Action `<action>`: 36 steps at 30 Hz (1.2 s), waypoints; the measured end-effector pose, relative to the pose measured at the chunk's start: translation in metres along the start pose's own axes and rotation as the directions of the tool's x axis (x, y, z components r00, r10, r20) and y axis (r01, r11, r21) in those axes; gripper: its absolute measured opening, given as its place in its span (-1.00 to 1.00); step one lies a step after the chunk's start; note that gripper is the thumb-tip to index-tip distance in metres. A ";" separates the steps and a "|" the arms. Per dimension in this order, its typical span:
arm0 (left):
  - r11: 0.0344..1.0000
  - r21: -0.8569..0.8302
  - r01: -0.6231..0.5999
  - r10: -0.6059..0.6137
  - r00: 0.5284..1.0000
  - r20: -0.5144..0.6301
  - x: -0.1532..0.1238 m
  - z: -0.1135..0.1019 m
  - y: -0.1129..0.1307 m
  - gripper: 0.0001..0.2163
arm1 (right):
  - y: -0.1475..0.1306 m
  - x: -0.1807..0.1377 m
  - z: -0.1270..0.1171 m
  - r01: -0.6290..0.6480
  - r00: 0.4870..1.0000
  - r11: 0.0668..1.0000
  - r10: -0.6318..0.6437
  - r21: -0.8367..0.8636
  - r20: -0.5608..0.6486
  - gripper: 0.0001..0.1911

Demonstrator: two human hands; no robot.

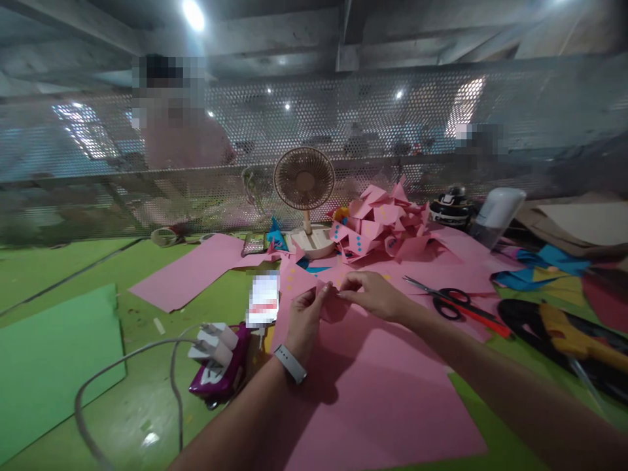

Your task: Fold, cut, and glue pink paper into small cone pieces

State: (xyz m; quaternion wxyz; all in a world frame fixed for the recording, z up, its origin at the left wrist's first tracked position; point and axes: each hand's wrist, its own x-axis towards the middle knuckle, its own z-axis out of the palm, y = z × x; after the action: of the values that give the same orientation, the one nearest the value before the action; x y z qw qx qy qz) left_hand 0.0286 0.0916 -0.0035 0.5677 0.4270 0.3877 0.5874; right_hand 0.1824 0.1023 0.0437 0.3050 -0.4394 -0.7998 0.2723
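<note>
Holds a folded pink paper point(333, 310) in the left hand point(307, 317), thumb and fingers clamped on it, just above a large pink sheet point(383, 392) on the green counter point(142, 366). Brings thumb and fingertips of the right hand point(373, 294) close together at its upper edge, near the left fingertips; cannot tell grip from mere touch there. Wears a pale watch strap point(290, 364) on the left wrist.

Just left of the left hand, a lit smartphone point(263, 301), its screen blurred. Nearer, a purple power strip point(220, 373) with white plug adapters point(214, 343) and a looping grey cable point(127, 358). Farther left, a light green sheet point(53, 373).

Beyond the hands, a small desk fan point(305, 180), with a heap of folded pink paper pieces point(385, 222) to its right, some bearing blue dots. Beside the right forearm, black-handled scissors point(449, 304), then a yellow-and-black glue gun point(569, 333) near blue and yellow scraps point(544, 278).

Behind everything, a perforated metal screen point(383, 118), and past it a person in pink point(171, 134).
</note>
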 end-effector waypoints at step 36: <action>0.976 -0.217 -0.027 0.039 0.998 0.050 -0.008 0.010 0.002 -0.73 | -0.001 0.000 0.011 -0.058 0.956 0.975 0.116 0.213 -0.271 -0.80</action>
State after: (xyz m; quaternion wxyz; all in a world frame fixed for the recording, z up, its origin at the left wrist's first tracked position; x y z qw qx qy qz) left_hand 0.0374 0.0833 0.0008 0.6111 0.3851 0.2989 0.6236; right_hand 0.1737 0.1001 0.0375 0.4463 -0.4755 -0.6961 0.3003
